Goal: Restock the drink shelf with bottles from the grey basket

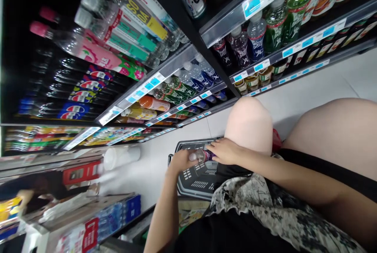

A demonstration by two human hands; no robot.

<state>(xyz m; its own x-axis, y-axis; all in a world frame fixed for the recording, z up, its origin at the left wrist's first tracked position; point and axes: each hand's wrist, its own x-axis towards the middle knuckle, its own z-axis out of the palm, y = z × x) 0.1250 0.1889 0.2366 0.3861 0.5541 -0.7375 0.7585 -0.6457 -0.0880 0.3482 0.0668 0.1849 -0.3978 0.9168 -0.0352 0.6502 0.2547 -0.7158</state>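
Note:
I am crouched in a shop aisle and the view is tilted sideways. Both my hands hold a small bottle (202,155) with a white cap and a purple label, just over a dark grey shopping basket (196,182) on the floor. My left hand (180,161) is closed round the cap end. My right hand (226,151) wraps the body of the bottle, beside my bare knee (249,124).
Drink shelves (165,74) run across the upper left, packed with cola, water and juice bottles behind blue price tags. White floor tiles (309,92) stretch to the right. A display with boxed goods (97,221) stands at the lower left.

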